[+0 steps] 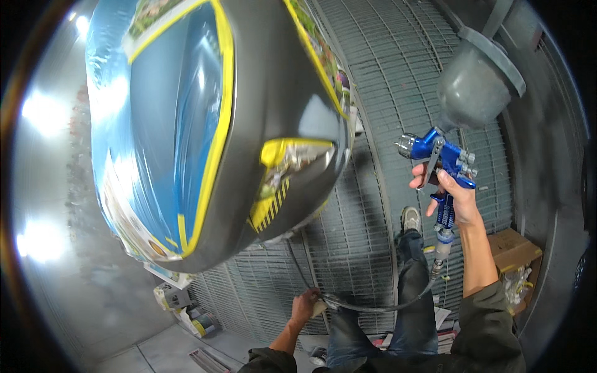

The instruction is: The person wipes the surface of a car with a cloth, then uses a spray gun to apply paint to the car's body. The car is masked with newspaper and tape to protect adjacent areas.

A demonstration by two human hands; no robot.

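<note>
My right hand [461, 198] grips a blue spray gun [446, 211] by its handle, with fingers at the trigger and the nozzle facing left. A translucent grey paint cup [476, 81] with a lid sits on top of the gun. From the handle's base a dark air hose [379, 307] curves down and left to my left hand [305, 306], which is closed around it. To the left stands a dark grey car body [249, 124], apart from the nozzle. Yellow masking tape [225, 81] edges its blue area under clear film [165, 118]. A light grey patch [320, 118] shows near the corner.
Metal floor grating [398, 56] runs under my feet. A cardboard box [513, 250] with crumpled plastic stands by the right wall. Tape rolls and boxes [202, 323] lie at the lower left. Bright lamps [43, 115] shine from the left wall. The hose trails across the grating.
</note>
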